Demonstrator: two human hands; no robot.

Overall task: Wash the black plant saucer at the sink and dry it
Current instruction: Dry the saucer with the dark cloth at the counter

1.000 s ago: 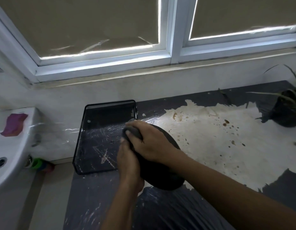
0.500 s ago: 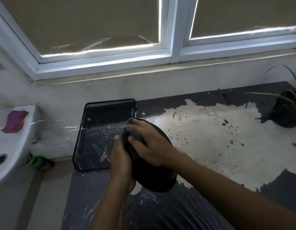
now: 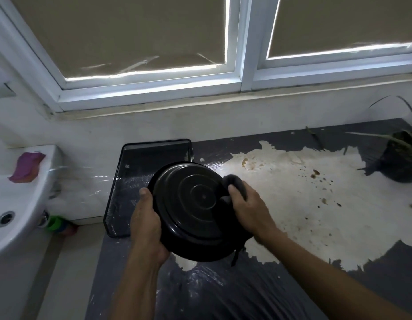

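Head camera is looking down at a person's two hands working above a counter (image 3: 315, 215) under a window. The left hand (image 3: 147, 229) is gripping the near-left rim of the black plant saucer (image 3: 191, 211), with the thumb curled over the edge and the fingers hidden behind it. The right hand (image 3: 249, 206) is closing its fingers round a bunched grey cloth (image 3: 234, 181) and pressing it against the saucer's right rim. The saucer is being held in the air, clear of the counter and in front of a black mesh tray (image 3: 154, 144), with its ringed underside facing the camera.

A second earlier it was tipped nearly edge-on, with the right hand and cloth lying over its top. Now it is facing the viewer flat, and the cloth is sitting at the right edge instead. That suggests drying is well underway, with the wiping working its way around the rim, and washing is probably finished. The white sink (image 3: 27, 204), with a purple sponge (image 3: 27, 168) on its ledge, is sitting well apart at far left. A potted plant (image 3: 401, 160) is standing at far right.
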